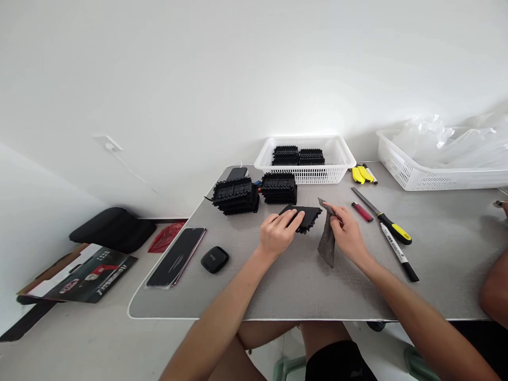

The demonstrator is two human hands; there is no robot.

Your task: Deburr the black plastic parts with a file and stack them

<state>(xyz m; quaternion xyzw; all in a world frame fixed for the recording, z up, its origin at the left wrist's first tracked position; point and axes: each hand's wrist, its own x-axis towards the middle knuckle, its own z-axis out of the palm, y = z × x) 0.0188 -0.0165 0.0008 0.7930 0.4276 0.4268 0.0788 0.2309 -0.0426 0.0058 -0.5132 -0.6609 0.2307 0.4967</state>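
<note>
My left hand (277, 231) grips a flat black plastic part (308, 217) with a toothed edge, tilted just above the table. In my right hand (346, 230) is a grey-brown cloth (327, 243), pinched between the fingers and hanging down, with one corner pointing up toward the part. A small gap separates cloth and part. Behind my left hand stand two stacks of similar black parts, a left stack (235, 194) and a right stack (278, 188). More black parts (311, 156) lie in the white basket (317, 174) by the wall.
Right of my right hand lie a red lighter (362, 211), a file (391, 225) with a black-yellow handle, a marker (398, 251) and a yellow tool (362, 174). A second basket (440, 179) holds plastic bags. At left are a phone (177, 256) and a black case (215, 259). Another person's arm (496, 286) shows at right.
</note>
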